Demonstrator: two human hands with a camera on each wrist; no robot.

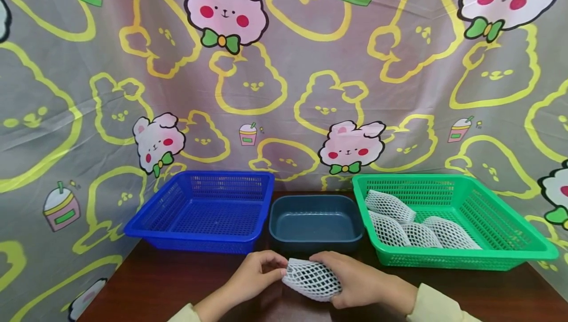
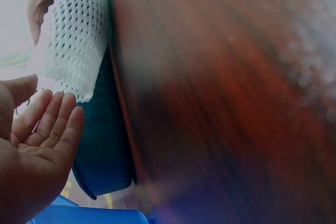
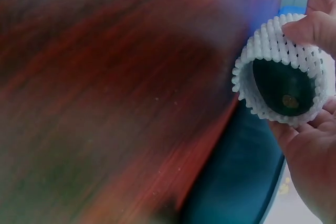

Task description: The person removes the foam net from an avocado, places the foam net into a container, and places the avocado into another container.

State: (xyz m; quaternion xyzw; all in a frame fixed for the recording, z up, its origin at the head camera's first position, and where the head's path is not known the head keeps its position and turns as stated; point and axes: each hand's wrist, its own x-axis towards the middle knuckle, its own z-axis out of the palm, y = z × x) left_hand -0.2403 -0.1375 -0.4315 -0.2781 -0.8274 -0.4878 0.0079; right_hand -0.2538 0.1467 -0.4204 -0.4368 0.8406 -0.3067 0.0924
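A dark green avocado (image 3: 281,85) sits inside a white foam net sleeve (image 1: 312,278), its stem scar showing at the open end in the right wrist view. My right hand (image 1: 357,280) grips the sleeved avocado from its right end, thumb on one side and fingers round the other. At the opposite end is my left hand (image 1: 255,272), fingertips right at the sleeve's edge. In the left wrist view its fingers are fairly straight, with the thumb held apart. Both hands are in front of a dark blue-grey basin (image 1: 316,221), low over the brown table (image 1: 146,282).
Left of the basin stands a blue basket (image 1: 199,238) with nothing in it. On the right, a green basket (image 1: 448,258) holds several white net sleeves (image 1: 390,206), grouped towards its left and front. A patterned cloth (image 1: 284,90) hangs close behind the containers.
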